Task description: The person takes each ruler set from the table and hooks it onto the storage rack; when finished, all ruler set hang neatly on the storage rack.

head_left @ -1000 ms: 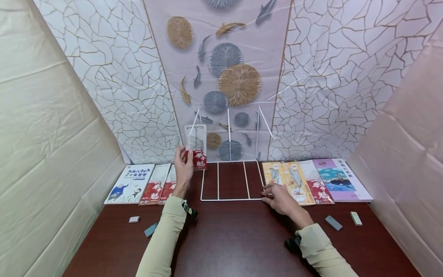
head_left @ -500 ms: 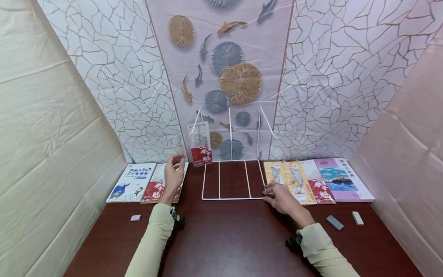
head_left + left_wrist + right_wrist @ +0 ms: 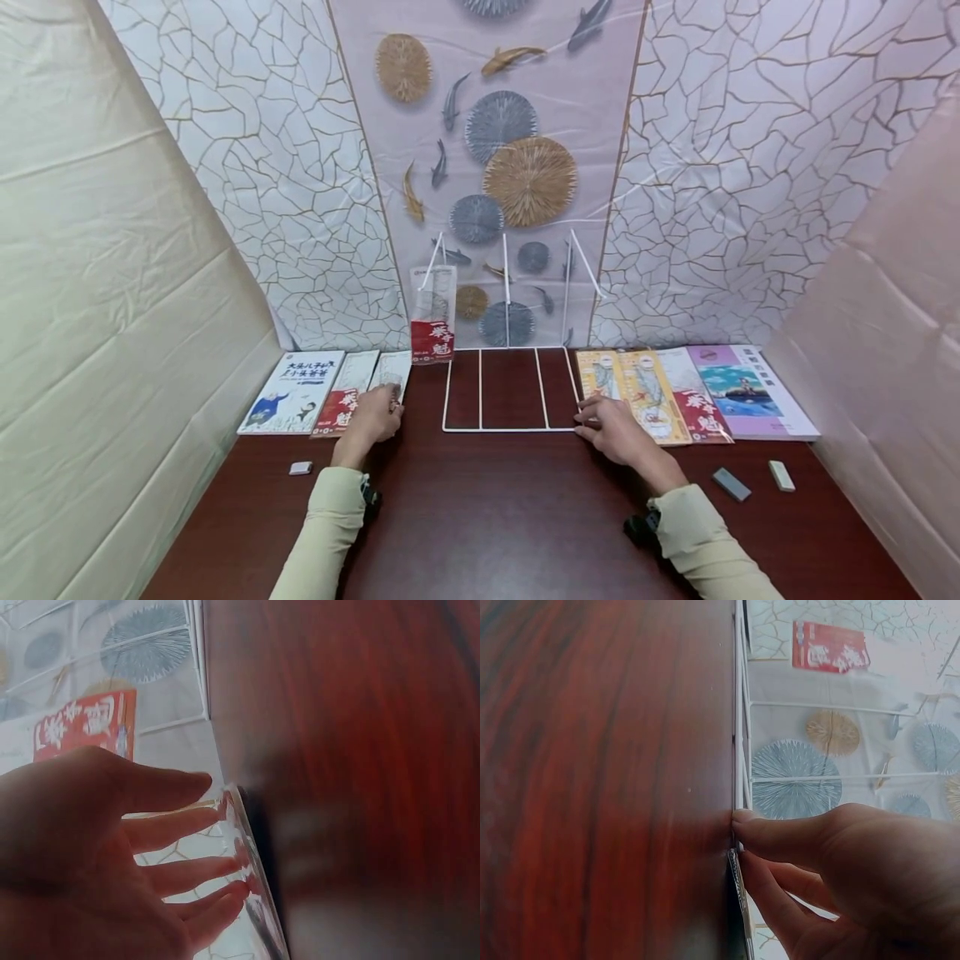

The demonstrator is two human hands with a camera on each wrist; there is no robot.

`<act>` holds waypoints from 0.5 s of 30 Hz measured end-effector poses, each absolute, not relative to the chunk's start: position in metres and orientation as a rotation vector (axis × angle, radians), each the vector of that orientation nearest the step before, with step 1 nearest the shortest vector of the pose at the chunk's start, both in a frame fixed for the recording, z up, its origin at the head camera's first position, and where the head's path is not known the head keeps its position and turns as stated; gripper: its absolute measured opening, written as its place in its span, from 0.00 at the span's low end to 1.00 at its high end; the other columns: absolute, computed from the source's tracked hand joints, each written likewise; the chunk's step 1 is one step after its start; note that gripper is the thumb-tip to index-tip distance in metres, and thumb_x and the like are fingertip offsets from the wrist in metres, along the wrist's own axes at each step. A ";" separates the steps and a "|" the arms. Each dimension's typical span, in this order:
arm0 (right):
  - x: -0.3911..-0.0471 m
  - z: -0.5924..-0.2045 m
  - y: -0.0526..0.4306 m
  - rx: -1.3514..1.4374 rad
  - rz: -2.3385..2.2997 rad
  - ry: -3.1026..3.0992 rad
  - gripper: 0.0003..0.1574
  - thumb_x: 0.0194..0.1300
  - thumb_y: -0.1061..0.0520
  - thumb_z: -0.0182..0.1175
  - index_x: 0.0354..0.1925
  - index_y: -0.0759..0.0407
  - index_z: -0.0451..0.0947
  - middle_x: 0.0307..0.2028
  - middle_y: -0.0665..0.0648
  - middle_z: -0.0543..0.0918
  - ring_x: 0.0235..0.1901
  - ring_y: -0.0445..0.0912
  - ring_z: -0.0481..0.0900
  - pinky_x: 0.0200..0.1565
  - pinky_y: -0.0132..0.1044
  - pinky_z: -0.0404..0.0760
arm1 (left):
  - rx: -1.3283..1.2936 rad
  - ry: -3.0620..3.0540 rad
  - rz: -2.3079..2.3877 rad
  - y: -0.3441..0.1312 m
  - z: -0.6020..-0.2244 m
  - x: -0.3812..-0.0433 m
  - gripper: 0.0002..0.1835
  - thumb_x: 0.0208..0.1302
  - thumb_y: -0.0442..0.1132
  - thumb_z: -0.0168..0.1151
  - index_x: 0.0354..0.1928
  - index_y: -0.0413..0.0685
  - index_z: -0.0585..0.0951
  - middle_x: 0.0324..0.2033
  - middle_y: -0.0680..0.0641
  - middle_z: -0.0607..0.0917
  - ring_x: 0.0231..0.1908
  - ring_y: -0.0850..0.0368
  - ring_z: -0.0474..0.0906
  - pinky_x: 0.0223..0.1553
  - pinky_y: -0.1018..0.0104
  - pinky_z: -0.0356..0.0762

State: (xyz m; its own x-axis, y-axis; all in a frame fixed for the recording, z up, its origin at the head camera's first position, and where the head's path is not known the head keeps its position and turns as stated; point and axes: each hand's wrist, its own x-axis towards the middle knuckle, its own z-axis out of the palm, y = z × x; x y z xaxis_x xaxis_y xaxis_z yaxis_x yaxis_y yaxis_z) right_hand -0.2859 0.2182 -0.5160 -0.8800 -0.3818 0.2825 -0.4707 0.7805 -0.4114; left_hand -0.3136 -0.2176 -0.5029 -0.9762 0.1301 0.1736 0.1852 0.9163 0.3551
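Observation:
My left hand is over a red and white packet lying on the table, its fingertips at the packet and its thumb apart from it, as the left wrist view shows. My right hand pinches the front right corner of a white wire rack between thumb and fingers. Another red and white packet hangs upright at the rack's left arm, apart from both hands. A further red and white packet lies beside the left hand.
A white picture book lies far left. To the right are yellow packets, a red and white packet and a purple book. Small blocks lie nearer: a white one, a grey one and a pale one.
My left hand has let go of the packet, which now hangs at the rack's left arm, and has moved left and down to a packet on the table. The right hand stays at the rack's corner.

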 end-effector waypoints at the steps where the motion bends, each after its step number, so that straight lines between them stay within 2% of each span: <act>1: -0.286 -0.516 0.218 0.681 0.715 -2.782 0.10 0.61 0.60 0.71 0.40 0.65 0.89 0.50 0.66 0.86 0.54 0.60 0.83 0.58 0.61 0.75 | -0.226 -2.934 -0.566 -0.217 -0.503 -0.312 0.18 0.66 0.35 0.62 0.54 0.31 0.78 0.47 0.31 0.83 0.51 0.30 0.78 0.56 0.40 0.76; 5: -0.287 -0.518 0.218 0.690 0.714 -2.768 0.09 0.60 0.61 0.71 0.40 0.65 0.89 0.50 0.66 0.86 0.54 0.60 0.83 0.58 0.60 0.76 | -0.165 -2.971 -0.589 -0.216 -0.503 -0.310 0.23 0.69 0.37 0.61 0.62 0.31 0.76 0.60 0.27 0.75 0.60 0.24 0.69 0.62 0.35 0.70; 7: -0.286 -0.517 0.219 0.681 0.731 -2.775 0.10 0.61 0.61 0.71 0.40 0.66 0.89 0.51 0.67 0.86 0.55 0.61 0.82 0.59 0.61 0.74 | -0.138 -2.995 -0.605 -0.216 -0.503 -0.309 0.24 0.70 0.40 0.61 0.63 0.34 0.75 0.63 0.26 0.71 0.63 0.23 0.64 0.63 0.34 0.68; 11: -0.284 -0.514 0.218 0.677 0.738 -2.793 0.10 0.61 0.61 0.70 0.41 0.66 0.89 0.52 0.67 0.86 0.56 0.62 0.81 0.59 0.64 0.70 | -0.107 -3.017 -0.597 -0.215 -0.505 -0.308 0.26 0.69 0.43 0.63 0.64 0.38 0.74 0.61 0.24 0.72 0.63 0.22 0.64 0.64 0.33 0.65; 15: -0.282 -0.513 0.218 0.669 0.728 -2.806 0.10 0.62 0.61 0.69 0.41 0.66 0.88 0.52 0.67 0.85 0.56 0.62 0.81 0.59 0.64 0.69 | -0.121 -3.009 -0.600 -0.213 -0.505 -0.308 0.29 0.67 0.42 0.66 0.65 0.37 0.71 0.58 0.25 0.76 0.62 0.23 0.68 0.64 0.33 0.65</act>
